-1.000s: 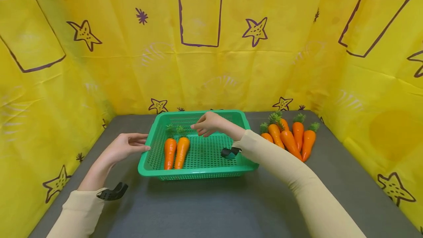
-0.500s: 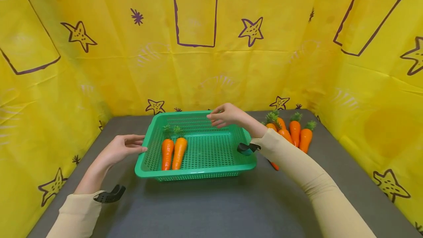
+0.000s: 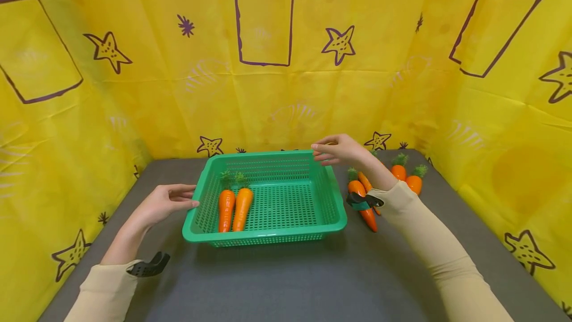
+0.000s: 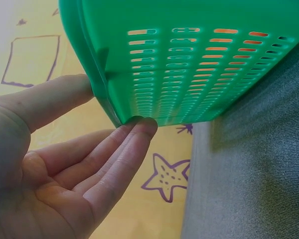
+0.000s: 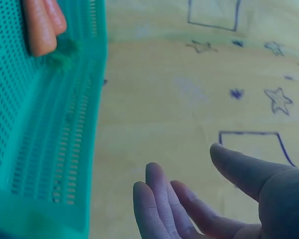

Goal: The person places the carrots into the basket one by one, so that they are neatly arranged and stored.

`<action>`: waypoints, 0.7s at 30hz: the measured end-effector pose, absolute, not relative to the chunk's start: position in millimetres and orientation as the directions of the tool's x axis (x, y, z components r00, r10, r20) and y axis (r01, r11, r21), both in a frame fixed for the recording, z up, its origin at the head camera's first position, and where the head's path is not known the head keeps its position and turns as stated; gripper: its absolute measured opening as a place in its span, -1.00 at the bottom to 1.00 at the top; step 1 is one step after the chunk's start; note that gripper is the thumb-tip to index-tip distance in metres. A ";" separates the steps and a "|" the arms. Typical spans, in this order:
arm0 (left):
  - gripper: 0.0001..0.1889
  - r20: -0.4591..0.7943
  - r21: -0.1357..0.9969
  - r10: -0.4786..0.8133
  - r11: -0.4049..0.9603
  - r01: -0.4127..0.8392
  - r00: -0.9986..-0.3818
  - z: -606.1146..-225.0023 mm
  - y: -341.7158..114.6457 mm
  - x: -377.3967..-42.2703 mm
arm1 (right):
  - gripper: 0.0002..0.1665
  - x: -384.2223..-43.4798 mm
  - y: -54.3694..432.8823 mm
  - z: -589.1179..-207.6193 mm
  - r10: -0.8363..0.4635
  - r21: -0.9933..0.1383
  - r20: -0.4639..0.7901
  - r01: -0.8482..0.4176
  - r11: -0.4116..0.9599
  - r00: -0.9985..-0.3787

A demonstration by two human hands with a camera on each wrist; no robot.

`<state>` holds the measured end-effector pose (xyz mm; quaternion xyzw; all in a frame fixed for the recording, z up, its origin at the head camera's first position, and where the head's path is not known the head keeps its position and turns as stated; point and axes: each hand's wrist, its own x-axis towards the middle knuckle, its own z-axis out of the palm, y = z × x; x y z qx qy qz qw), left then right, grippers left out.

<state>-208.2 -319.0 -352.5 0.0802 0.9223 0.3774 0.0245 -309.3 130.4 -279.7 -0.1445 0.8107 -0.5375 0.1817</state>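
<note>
A green plastic basket (image 3: 281, 242) stands on the grey table. Two orange carrots with green tops, one on the left (image 3: 226, 210) and one beside it (image 3: 243, 208), lie in its left part. My left hand (image 3: 163, 205) holds the basket's left rim lightly; in the left wrist view the thumb meets the rim while nearly straight fingertips (image 4: 147, 127) touch the outer wall. Above the basket's far right corner is my right hand (image 3: 341, 150), fingers loosely bent and holding nothing. Beyond it lie several more carrots (image 3: 364, 207), partly hidden by the right forearm.
Yellow cloth walls (image 3: 268, 98) with purple drawings enclose the table (image 3: 277, 282) at the back and both sides. A black band (image 3: 152, 266) sits at the left cuff, another (image 3: 366, 201) at the right cuff.
My right hand has moved right, from over the basket's middle to its far right corner, towards the loose carrots. My left hand stays at the rim. The two carrots in the basket lie still.
</note>
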 end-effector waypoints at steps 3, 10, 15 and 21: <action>-0.32 0.019 0.700 0.168 0.702 0.133 -0.986 -352.3 -318.7 -208.5 | -0.34 -307.0 144.7 -277.9 -0.398 -0.934 -0.136 -0.016 0.356 -0.907; -0.31 -0.004 0.701 0.162 0.704 0.112 -0.987 -351.4 -318.6 -206.4 | -0.24 -308.4 180.2 -283.0 -0.332 -0.940 -0.158 0.039 0.338 -0.930; -0.31 0.002 0.698 0.167 0.706 0.121 -0.986 -350.3 -317.0 -207.1 | -0.18 -308.9 208.4 -285.1 -0.305 -0.937 -0.154 0.042 0.346 -0.940; -0.32 0.007 0.693 0.178 0.708 0.134 -0.984 -349.6 -316.8 -206.7 | -0.13 -309.3 237.4 -289.0 -0.287 -0.955 -0.166 0.081 0.286 -0.943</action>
